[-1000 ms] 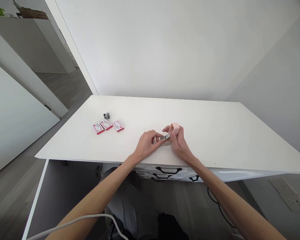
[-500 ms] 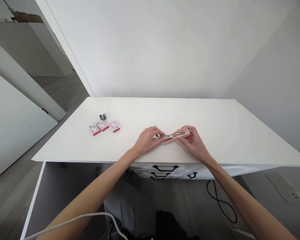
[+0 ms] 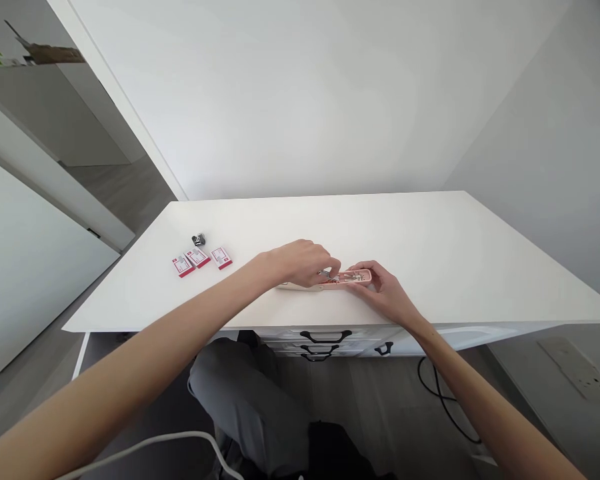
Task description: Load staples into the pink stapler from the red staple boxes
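A pink stapler lies opened out flat near the front edge of the white tabletop, its inside facing up. My right hand grips its right end, thumb on the near side and fingers round the far side. Above the stapler's middle, my left hand has its fingers pinched together on a small silvery metal piece. Whether that piece is loose or attached to the stapler, I cannot tell. The hand partly hides the stapler's left half.
Red-and-white small boxes lie on the left of the white tabletop, beside a small black object. Drawers with black handles are below the front edge. A white cable crosses near my left forearm.
My left hand has risen over the stapler and turned, with its fingers now pointing down. The stapler, tilted before, now lies flatter in my right hand. The view has shifted slightly.
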Demonstrator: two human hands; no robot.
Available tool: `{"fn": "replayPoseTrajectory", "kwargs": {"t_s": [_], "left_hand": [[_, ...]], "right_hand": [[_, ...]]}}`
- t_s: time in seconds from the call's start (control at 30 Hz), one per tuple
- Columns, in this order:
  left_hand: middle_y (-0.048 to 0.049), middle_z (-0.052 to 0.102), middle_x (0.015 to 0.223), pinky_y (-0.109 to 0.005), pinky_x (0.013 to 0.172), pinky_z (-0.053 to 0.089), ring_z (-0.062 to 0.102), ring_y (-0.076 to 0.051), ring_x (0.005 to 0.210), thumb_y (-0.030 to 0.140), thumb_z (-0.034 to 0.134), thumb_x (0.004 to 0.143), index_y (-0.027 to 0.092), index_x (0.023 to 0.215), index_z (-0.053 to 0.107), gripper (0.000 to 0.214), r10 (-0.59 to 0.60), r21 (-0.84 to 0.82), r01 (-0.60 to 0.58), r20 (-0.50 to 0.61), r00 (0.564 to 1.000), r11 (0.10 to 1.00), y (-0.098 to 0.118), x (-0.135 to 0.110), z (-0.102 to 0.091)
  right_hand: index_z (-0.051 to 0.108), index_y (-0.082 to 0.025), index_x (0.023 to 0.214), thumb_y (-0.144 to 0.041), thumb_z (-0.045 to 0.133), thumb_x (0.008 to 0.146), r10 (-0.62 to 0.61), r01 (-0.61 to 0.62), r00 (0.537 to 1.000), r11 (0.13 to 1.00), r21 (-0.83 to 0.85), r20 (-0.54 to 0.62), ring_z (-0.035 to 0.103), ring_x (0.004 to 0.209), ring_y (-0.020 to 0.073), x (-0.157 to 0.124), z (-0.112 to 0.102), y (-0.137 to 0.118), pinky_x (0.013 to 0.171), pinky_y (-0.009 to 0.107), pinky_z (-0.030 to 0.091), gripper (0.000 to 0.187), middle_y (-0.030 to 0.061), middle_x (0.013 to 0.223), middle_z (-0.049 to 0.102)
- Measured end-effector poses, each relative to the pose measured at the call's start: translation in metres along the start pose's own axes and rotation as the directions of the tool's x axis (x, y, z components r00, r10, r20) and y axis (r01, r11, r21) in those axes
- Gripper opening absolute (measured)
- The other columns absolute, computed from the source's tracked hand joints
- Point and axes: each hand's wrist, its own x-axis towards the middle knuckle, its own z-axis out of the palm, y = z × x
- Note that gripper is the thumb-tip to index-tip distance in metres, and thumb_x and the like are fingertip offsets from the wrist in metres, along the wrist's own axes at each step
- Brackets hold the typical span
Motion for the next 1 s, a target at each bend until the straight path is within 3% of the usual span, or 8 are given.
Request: {"fn": "replayPoseTrajectory", "kwargs": {"t_s": [0.17,0.33,0.43,0.73,1.0], "left_hand": [[-0.0018,0.066,0.067,-0.038,0.072,0.038,0.058,-0.023,0.064,0.029,0.076,0.078,0.032,0.077,0.076,0.003,-0.086,0.029,0.083,0.111,0.990,0.996,0.001,0.018,-0.006],[-0.0022,0.059,0.056,-0.040,0.071,0.039,0.061,-0.026,0.068,0.027,0.085,0.064,0.031,0.061,0.069,0.017,-0.141,-0.122,0.155,0.119,0.983,0.980,-0.007,0.031,0.001],[-0.0015,0.057,0.053,-0.039,0.069,0.038,0.059,-0.025,0.065,0.021,0.086,0.061,0.030,0.055,0.065,0.023,-0.141,-0.117,0.159,0.144,0.979,0.980,-0.009,0.035,0.002],[-0.0035,0.074,0.081,-0.034,0.065,0.040,0.056,-0.020,0.065,0.031,0.083,0.070,0.030,0.070,0.076,0.008,-0.151,-0.011,0.159,0.257,0.955,0.987,-0.002,0.039,-0.013],[-0.0041,0.075,0.082,-0.033,0.063,0.041,0.057,-0.019,0.064,0.039,0.086,0.065,0.029,0.070,0.076,0.015,-0.155,-0.054,0.176,0.276,0.949,0.983,-0.009,0.045,-0.011]], "right_hand": [[0.066,-0.029,0.118,-0.055,0.075,0.094,-0.011,0.011,1.000,0.999,-0.030,0.018,0.072,0.110,0.0273,-0.001,0.000,-0.003,0.096,0.045,0.058,0.037,0.0060,0.121,0.076],[0.066,-0.029,0.117,-0.053,0.075,0.094,-0.020,0.021,0.999,0.999,-0.044,0.027,0.072,0.112,0.0278,0.000,0.001,-0.005,0.098,0.045,0.057,0.035,0.0058,0.122,0.077],[0.066,-0.029,0.116,-0.053,0.075,0.093,-0.027,0.028,0.999,0.998,-0.047,0.023,0.073,0.108,0.0275,0.001,0.001,-0.007,0.096,0.044,0.058,0.034,0.0056,0.119,0.078],[0.066,-0.029,0.116,-0.050,0.075,0.093,-0.030,0.032,0.999,0.998,-0.054,0.038,0.073,0.108,0.0273,0.001,0.000,-0.010,0.096,0.045,0.058,0.033,0.0054,0.119,0.078],[0.066,-0.029,0.116,-0.051,0.075,0.093,-0.028,0.030,0.999,0.998,-0.053,0.041,0.074,0.107,0.0273,0.001,0.000,-0.008,0.095,0.044,0.058,0.034,0.0057,0.119,0.078]]}}
